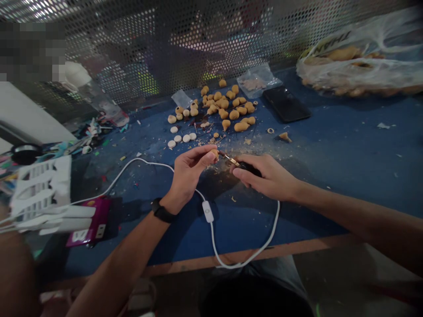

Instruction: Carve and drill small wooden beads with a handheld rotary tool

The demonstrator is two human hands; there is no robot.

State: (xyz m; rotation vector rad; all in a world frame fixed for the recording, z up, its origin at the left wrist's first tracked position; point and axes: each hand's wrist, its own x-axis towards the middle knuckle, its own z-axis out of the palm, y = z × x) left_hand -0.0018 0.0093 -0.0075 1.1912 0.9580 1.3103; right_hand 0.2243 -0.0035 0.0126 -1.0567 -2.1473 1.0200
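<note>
Pinched tight in the left hand (pixel 188 174), a small tan bead (pixel 214 154), held steady above the blue workbench (pixel 346 145); right hand (pixel 267 176) closed around a corded black rotary tool (pixel 249 167), brass bit (pixel 233 160) braced lightly and steadily just at the bead.

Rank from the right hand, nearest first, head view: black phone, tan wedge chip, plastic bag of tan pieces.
From the right hand:
1. The tan wedge chip, just ahead on the mat.
2. The black phone, farther ahead on the mat.
3. The plastic bag of tan pieces, far ahead, rightward.
</note>
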